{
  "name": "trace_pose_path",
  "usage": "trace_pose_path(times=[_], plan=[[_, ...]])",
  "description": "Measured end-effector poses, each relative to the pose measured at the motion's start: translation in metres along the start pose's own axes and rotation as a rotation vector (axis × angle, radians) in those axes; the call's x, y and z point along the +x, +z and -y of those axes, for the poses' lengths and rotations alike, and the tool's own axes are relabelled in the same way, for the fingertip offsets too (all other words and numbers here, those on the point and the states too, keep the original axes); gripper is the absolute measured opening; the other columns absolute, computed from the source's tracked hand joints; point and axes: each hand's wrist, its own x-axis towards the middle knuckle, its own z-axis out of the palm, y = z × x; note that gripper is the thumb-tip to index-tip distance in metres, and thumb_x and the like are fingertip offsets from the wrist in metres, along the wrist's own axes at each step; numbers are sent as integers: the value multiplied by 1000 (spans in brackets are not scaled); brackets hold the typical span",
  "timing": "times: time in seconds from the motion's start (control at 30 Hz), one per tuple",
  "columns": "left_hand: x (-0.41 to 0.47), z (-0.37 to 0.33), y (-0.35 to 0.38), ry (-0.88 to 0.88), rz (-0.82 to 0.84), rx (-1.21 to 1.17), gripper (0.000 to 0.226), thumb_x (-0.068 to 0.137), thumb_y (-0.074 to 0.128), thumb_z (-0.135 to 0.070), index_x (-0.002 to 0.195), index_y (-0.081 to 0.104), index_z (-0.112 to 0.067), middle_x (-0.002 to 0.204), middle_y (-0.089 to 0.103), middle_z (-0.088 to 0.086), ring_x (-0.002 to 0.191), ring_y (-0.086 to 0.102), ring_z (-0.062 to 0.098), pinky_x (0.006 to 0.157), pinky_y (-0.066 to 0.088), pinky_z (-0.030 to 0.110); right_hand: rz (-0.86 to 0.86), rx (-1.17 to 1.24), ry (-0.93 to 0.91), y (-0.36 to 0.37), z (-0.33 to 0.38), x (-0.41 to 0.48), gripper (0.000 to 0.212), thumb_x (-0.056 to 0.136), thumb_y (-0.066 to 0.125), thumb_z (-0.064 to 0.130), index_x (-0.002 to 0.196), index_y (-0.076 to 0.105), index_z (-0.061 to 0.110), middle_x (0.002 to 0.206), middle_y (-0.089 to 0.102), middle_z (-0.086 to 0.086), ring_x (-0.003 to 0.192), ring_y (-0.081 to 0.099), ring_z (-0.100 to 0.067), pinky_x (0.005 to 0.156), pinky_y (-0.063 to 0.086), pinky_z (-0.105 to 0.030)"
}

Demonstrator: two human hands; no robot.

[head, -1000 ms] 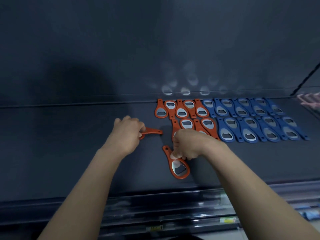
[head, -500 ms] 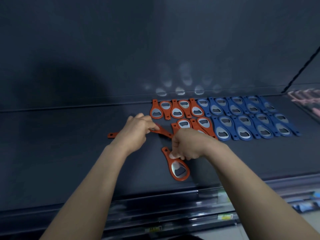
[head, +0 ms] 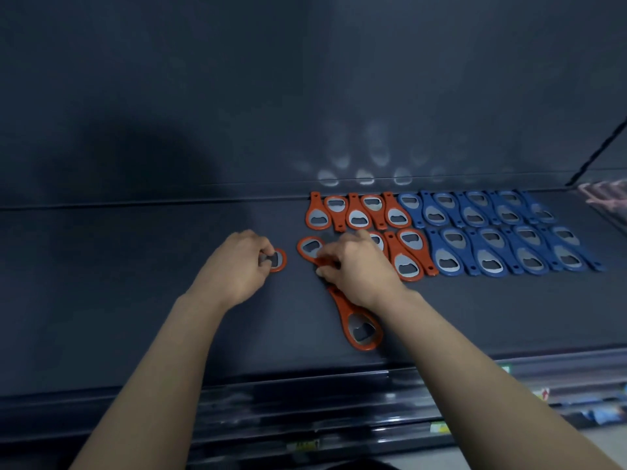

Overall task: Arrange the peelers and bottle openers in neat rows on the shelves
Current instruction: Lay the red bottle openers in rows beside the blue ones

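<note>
Our left hand (head: 237, 266) clenched round orange opener (head: 279, 260), head poking out right, low over shelf (head: 118, 300). Our right hand (head: 359, 269) gripped handle of second orange opener (head: 310, 248) beside front row. Third orange opener (head: 359, 329) lay loose nearer the edge, under our wrist. Blue openers (head: 509, 232) sat in two rows, right.

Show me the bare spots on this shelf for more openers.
Free: the dark shelf left of the left hand, and the front strip below the blue bottle openers. Crowded: around the right hand and the rowed orange bottle openers.
</note>
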Motion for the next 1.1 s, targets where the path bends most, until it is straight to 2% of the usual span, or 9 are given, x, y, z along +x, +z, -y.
trace_pose_path(times=[0.2,0.3,0.4,0.53,0.6,0.77,1.1], plan=[[1,-5,4,-32,-22,47,24,94,50,-18,112,64,-11,111,55,8,103,46,22,82,37,26,-106,-59,73,10,5,0,29,92,54,35,102,64,9,103,60,-11,110,43,-26,88,33,-27],[1,-15,11,1,-104,82,24,95,48,-24,109,64,-11,112,54,7,103,46,24,89,39,36,-173,36,109,1,-5,-3,23,94,51,25,103,64,10,104,62,-12,108,46,-28,88,34,-29],[4,-37,19,88,-158,6,26,93,52,-31,107,64,-13,110,55,3,104,47,22,90,36,36,-196,-5,174,-11,-26,-7,23,91,53,17,108,68,12,111,63,-11,109,43,-28,94,32,-30],[13,-58,32,116,-60,31,44,87,56,-47,119,60,-18,120,51,-2,116,43,19,97,30,36,-119,-65,230,-18,-42,-13,26,86,63,33,108,69,20,122,56,-3,111,34,-29,97,30,-33],[14,-58,37,110,-25,42,45,85,57,-50,118,59,-20,123,50,-3,118,41,18,99,30,35,-76,-93,206,-15,-43,-15,34,86,61,40,116,65,26,128,52,1,113,31,-30,100,29,-36],[14,-51,38,137,10,3,40,88,55,-45,121,58,-22,128,49,-6,119,39,15,98,29,33,-111,-98,180,-8,-40,-13,39,89,56,43,125,60,28,131,49,3,115,31,-30,100,31,-37],[12,-46,33,155,38,-57,44,92,53,-36,133,49,-23,139,44,-8,129,34,14,106,22,31,-169,-45,160,1,-31,-6,34,89,56,39,115,64,19,122,55,-1,113,33,-27,98,32,-34]])
